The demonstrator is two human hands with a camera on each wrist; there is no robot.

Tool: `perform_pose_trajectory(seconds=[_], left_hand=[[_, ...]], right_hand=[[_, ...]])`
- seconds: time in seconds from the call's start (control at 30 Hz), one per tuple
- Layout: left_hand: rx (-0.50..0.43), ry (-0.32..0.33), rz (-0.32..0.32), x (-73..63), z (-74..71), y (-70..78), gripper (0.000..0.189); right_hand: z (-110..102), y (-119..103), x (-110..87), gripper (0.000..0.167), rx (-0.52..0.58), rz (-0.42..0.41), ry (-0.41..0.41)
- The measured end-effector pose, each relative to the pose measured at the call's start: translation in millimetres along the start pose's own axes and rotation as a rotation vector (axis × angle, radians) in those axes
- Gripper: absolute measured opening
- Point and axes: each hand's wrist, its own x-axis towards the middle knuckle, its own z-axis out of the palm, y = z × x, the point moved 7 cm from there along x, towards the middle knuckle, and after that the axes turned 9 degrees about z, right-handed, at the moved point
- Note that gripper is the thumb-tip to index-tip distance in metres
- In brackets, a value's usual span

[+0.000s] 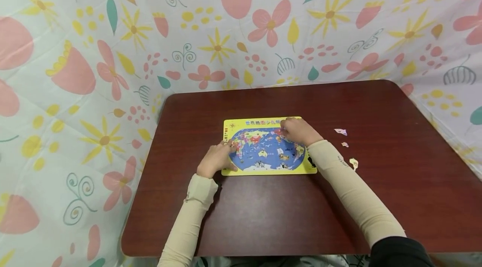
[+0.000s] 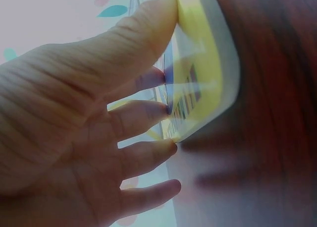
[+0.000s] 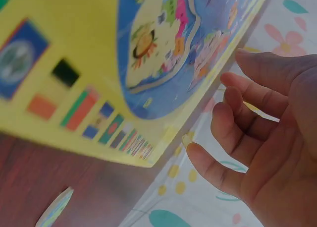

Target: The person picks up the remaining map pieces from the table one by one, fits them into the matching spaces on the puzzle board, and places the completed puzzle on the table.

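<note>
A yellow-bordered world map puzzle board (image 1: 271, 171) lies flat on the brown table, with a blue map in its middle. My left hand (image 1: 217, 159) rests at the board's left edge, its fingers spread and fairly straight. In the left wrist view the thumb (image 2: 143, 33) lies against the board's yellow border (image 2: 208, 48). My right hand (image 1: 300, 131) reaches over the board's upper right part, fingertips near the top border. Loosely bent, the fingers of the right hand (image 3: 272, 113) show nothing between them in the right wrist view.
Three small loose puzzle pieces, a purplish one (image 1: 340, 132), a tiny one (image 1: 344, 145) and a pale yellow one (image 1: 353, 163), lie on the table (image 1: 395, 200) right of the board. A flower-patterned cloth (image 1: 233, 49) hangs behind and to the left.
</note>
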Motion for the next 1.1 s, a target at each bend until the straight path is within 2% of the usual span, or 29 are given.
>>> perform_pose_trajectory(seconds=[0.23, 0.47, 0.7, 0.83, 1.1], left_hand=[[-0.005, 0.003, 0.009, 0.2, -0.7, 0.7, 0.081], [-0.019, 0.002, 0.004, 0.6, -2.7, 0.3, 0.083], [-0.024, -0.007, 0.010, -0.3, 0.7, 2.1, 0.084], [-0.022, -0.008, 0.017, -1.1, 1.7, 4.0, 0.085], [-0.030, -0.008, 0.020, -1.2, -1.3, 3.1, 0.085]], right_hand=[[-7.6, 12.9, -8.6, 0.022, -0.004, 0.050, -0.007], [-14.8, 32.3, -20.7, 0.027, 0.015, 0.095, -0.010], [-15.8, 56.0, -36.9, 0.017, 0.000, 0.110, 0.009], [-14.9, 67.9, -47.7, 0.012, 0.029, 0.121, 0.005], [-15.3, 78.4, -65.5, 0.005, 0.046, 0.130, -0.024]])
